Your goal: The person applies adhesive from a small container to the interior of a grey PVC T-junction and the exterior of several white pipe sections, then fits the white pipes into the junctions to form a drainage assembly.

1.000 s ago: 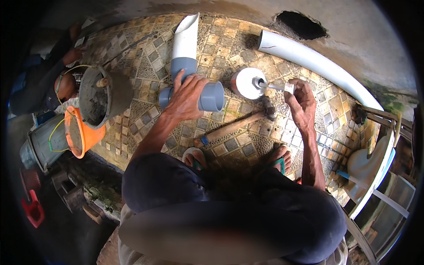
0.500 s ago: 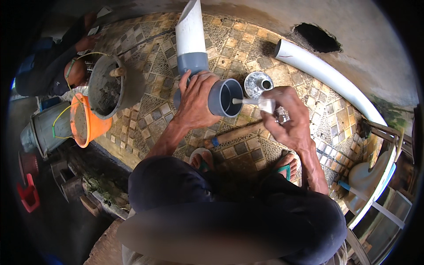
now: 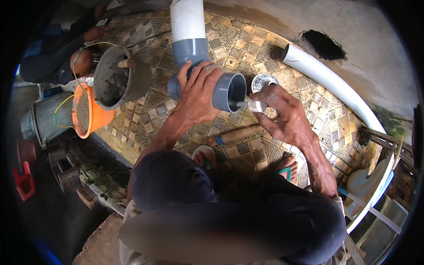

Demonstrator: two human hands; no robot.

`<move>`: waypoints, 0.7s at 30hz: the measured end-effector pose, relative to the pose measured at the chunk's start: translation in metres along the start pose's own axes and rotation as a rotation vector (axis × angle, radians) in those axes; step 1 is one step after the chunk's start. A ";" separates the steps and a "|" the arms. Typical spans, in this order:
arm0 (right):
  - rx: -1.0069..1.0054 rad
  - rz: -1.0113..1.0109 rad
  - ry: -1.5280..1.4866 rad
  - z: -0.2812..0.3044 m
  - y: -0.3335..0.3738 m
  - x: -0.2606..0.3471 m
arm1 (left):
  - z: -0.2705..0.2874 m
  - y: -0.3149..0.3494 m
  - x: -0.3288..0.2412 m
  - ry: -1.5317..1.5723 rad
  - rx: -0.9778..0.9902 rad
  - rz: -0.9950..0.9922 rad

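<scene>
A: Which way does the work lie from the fingers?

B: A grey plastic T-shaped pipe fitting (image 3: 222, 92) has its round open mouth just left of the right hand (image 3: 285, 115) fingers, facing them. Its barrel runs left to right; its branch, joined to a round white plastic pipe (image 3: 187, 20), points away from the person.

A: And the 2 hands?

B: The left hand (image 3: 198, 93) is nearer: its fingers curl over the barrel, gripping it. The right fingers pinch a small whitish cylindrical cap (image 3: 256, 106) with a pale, blurred applicator stem (image 3: 241, 104). I cannot tell whether the tip touches the rim. A round silvery metal tin (image 3: 261, 79) sits just beyond those fingers.

A: What differs?

B: 1 second ago, the stem was over the tin; now it is at the fitting's mouth.
</scene>
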State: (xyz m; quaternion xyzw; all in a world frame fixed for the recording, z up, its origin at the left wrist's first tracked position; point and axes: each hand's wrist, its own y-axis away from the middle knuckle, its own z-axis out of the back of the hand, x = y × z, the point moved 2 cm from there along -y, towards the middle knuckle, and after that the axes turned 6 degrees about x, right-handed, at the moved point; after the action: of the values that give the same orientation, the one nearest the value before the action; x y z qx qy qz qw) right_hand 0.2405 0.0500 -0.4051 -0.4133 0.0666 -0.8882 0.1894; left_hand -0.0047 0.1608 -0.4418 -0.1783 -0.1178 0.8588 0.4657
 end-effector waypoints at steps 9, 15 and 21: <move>-0.279 -0.307 0.040 0.036 0.051 -0.050 | -0.015 0.001 0.000 0.029 0.050 0.011; -0.034 -0.305 0.295 0.007 0.012 -0.080 | -0.018 0.005 -0.002 0.007 0.067 0.015; 0.200 -0.125 0.686 -0.032 0.011 -0.128 | -0.014 0.000 -0.005 -0.013 0.067 0.014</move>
State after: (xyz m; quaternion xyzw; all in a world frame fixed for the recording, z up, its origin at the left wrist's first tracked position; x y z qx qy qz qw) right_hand 0.2946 0.0893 -0.5197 -0.0741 0.0139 -0.9872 0.1408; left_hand 0.0037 0.1572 -0.4540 -0.1579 -0.0906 0.8667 0.4645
